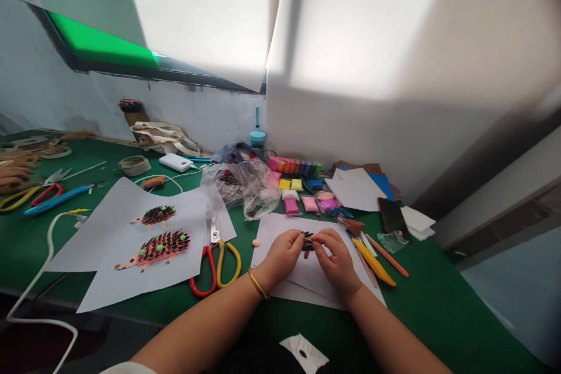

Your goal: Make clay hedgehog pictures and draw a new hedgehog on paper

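My left hand [283,254] and my right hand [336,263] meet over a white sheet of paper [302,289], thumbs and fingertips pinched close together. Between and partly behind them sits a small hedgehog figure [308,244] with dark spikes, mostly covered by my fingers. What the fingertips pinch is too small to make out. On papers to the left lie two finished-looking hedgehogs: a larger pink one [162,248] and a smaller brown one [158,216], both with dark seed-like spikes and green dots. A pale pink clay ball [256,242] rests left of my sheet.
Scissors [215,266] with red and yellow handles lie left of my forearm. Behind are a plastic bag [239,184] of dark pieces and coloured clay packs [291,205]. To the right are a yellow cutter [374,260] and a phone [393,219]. Another person's hand [15,178] shows far left.
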Available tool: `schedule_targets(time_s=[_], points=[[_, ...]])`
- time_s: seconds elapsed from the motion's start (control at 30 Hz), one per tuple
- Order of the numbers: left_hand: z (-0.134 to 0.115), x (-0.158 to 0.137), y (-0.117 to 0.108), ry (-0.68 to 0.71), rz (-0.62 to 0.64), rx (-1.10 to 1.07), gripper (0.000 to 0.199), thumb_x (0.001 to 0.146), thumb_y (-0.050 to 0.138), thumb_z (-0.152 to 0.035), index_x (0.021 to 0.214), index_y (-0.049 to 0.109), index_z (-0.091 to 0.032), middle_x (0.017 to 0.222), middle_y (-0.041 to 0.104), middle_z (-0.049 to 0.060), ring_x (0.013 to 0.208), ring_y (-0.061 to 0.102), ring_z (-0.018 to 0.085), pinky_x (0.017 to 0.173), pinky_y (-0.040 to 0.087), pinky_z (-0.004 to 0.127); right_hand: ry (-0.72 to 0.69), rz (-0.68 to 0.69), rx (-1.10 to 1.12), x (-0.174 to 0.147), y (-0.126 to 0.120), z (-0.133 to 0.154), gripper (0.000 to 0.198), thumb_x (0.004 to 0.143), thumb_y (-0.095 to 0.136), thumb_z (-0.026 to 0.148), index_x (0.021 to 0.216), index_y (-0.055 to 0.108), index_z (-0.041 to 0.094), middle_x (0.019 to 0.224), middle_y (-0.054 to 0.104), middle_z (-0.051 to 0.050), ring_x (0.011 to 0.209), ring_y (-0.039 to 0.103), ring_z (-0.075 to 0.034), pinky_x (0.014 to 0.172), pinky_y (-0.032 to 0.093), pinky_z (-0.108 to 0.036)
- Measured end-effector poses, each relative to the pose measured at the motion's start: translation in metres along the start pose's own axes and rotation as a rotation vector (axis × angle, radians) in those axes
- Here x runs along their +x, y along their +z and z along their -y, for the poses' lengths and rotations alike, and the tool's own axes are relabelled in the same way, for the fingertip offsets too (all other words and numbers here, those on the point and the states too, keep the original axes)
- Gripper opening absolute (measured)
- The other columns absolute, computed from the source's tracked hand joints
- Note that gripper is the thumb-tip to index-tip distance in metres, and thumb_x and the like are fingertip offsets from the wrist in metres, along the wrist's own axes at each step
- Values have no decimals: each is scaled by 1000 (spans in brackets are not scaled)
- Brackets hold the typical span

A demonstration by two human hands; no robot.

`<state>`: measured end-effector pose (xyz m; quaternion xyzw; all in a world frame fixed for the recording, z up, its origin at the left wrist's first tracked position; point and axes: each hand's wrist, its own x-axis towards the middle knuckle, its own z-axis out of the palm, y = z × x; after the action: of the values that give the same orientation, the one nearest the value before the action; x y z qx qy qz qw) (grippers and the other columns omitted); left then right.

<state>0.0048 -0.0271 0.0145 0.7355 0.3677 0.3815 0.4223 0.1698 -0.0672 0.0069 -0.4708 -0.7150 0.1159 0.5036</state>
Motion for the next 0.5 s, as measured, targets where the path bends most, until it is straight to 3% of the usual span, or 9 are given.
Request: schedule_targets(time_s=[0.23,0.37,0.5], points=[[5,-1,0,9,-39,-53,34,95,40,-39,72,56,-19,71,60,1,69,55,15,67,40,27,69,-85,-15,1,-1,-7,13,90,54,29,89,65,22,90,61,-6,85,57,-20,75,50,-36],[10,3,-5,-86,-145,-147,29,93,42,-43,82,55,-20,61,54,-2,55,51,14,56,38,26,228,-177,-63,3,-5,-22,15,88,51,31,84,61,21,88,60,-5,79,56,-20,67,49,-34],[20,12,-12,-172,-300,-142,32,89,44,-48,82,58,-20,56,48,-3,53,48,14,52,37,26,273,-127,-124,2,-4,-37,12,83,51,27,74,58,22,87,57,-6,81,55,-22,64,48,-34]])
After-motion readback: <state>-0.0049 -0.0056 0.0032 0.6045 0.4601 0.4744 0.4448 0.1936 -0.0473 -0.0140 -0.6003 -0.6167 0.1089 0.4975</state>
